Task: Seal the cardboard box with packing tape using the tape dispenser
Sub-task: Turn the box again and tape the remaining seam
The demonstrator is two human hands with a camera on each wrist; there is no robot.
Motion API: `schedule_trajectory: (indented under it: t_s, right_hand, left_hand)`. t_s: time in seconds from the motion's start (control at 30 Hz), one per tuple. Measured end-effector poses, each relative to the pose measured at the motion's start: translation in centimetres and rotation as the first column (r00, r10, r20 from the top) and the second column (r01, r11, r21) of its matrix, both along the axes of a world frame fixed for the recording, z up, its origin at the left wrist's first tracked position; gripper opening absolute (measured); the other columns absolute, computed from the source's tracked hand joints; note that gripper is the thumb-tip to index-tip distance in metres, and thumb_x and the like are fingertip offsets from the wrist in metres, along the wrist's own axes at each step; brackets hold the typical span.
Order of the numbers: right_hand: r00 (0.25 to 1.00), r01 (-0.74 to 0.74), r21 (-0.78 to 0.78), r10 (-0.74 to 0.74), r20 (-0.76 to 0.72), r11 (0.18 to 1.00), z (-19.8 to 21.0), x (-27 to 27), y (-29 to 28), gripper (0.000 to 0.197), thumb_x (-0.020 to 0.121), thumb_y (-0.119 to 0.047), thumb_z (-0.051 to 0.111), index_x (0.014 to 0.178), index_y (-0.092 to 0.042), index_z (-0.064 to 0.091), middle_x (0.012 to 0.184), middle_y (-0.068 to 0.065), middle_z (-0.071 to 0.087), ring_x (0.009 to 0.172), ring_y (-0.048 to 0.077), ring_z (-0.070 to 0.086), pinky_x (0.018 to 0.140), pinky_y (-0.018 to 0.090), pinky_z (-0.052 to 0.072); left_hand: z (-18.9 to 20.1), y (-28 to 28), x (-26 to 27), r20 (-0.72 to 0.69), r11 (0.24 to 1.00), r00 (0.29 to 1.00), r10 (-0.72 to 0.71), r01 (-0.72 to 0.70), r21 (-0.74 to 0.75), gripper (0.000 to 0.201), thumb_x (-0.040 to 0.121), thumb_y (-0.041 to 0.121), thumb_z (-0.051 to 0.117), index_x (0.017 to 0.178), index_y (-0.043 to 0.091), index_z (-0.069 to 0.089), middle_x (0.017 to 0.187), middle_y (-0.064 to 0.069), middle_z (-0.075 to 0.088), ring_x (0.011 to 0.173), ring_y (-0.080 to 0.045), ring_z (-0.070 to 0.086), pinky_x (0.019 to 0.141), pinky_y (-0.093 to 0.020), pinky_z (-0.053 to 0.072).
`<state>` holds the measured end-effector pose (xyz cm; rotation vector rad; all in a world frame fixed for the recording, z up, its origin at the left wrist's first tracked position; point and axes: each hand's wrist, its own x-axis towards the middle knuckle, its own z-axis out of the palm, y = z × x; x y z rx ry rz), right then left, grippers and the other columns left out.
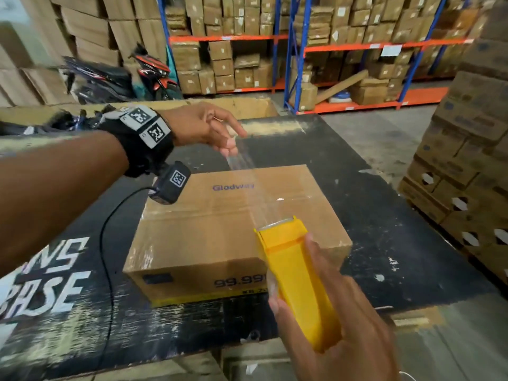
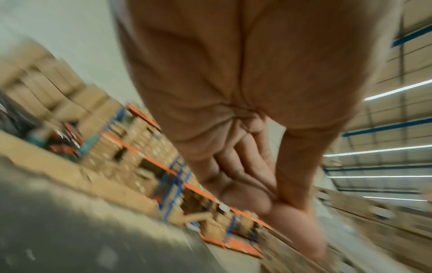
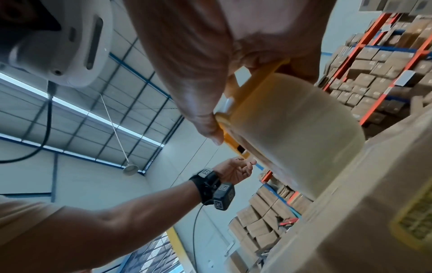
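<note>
Nearest, right hand (image 1: 338,306) wrapped around the yellow plastic tape dispenser (image 1: 295,273), thumb along its left edge, fingers curled over the right side; dispenser raised over the near right corner of the box, toothed blade end pointing away. In the right wrist view, big roll of clear packing tape (image 3: 292,129) seated in the yellow frame, just above the carton's edge. Closed brown cardboard box (image 1: 220,229) lying flat on the black painted tabletop (image 1: 384,215), "Gladway" printed on its lid, yellow band along the near side. Strip of clear tape (image 1: 247,177) stretched from the blade up across the lid. Farther off, left hand (image 1: 209,127) lifted above the box's far edge, fingertips pinching the strip's free end. Beyond, blue-and-orange shelving racks (image 1: 302,48) stacked with cartons.
</note>
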<state>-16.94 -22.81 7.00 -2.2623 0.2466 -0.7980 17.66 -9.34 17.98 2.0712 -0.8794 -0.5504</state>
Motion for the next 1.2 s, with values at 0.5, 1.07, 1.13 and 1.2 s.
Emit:
schedule_trajectory:
  t_s: [0.5,1.07,1.13,1.2]
  right_hand:
    - [0.987,-0.014,-0.015,0.012,-0.161,1.000,0.8,15.3,17.8,0.078,0.065,-0.069,0.061,0.140,-0.050,0.051,0.072,-0.006,0.062,0.058,0.008,0.061,0.071,0.017,0.046]
    - [0.947,0.145,-0.009,-0.141,-0.290,0.989,-0.8,22.3,24.4,0.079,0.066,-0.069,0.059,0.139,-0.039,0.058,0.070,-0.003,0.061,0.054,0.018,0.064,0.049,0.031,0.055]
    - [0.941,0.143,-0.002,-0.137,-0.311,0.990,-0.7,22.5,24.5,0.079,0.066,-0.069,0.060,0.139,-0.040,0.058,0.070,-0.003,0.061,0.054,0.019,0.064,0.048,0.035,0.055]
    - [0.933,0.144,-0.018,-0.142,-0.331,0.989,-0.7,22.5,24.5,0.079,0.067,-0.070,0.059,0.139,-0.040,0.058,0.069,-0.003,0.061,0.054,0.017,0.064,0.047,0.035,0.055]
  left_hand:
    - [-9.1,16.8,16.8,-0.012,0.989,0.989,0.149,-0.149,0.000,0.037,0.081,0.024,0.071,0.113,0.007,0.072,0.086,-0.007,0.077,0.079,-0.018,0.068,0.085,-0.040,0.048]
    - [-20.0,17.7,23.5,-0.121,0.977,0.993,0.016,0.010,0.212,0.031,0.081,0.034,0.071,0.111,0.032,0.075,0.080,-0.004,0.074,0.077,-0.011,0.062,0.080,-0.034,0.048]
    - [-20.3,17.6,23.5,-0.183,0.958,0.982,0.037,0.016,0.285,0.042,0.068,0.042,0.068,0.110,0.040,0.073,0.109,-0.004,0.077,0.098,-0.018,0.065,0.085,-0.037,0.052]
    - [-20.5,17.9,23.4,-0.143,0.936,0.990,0.019,0.032,0.351,0.047,0.072,0.027,0.069,0.118,0.033,0.071,0.119,0.002,0.074,0.112,-0.018,0.065,0.093,-0.036,0.054]
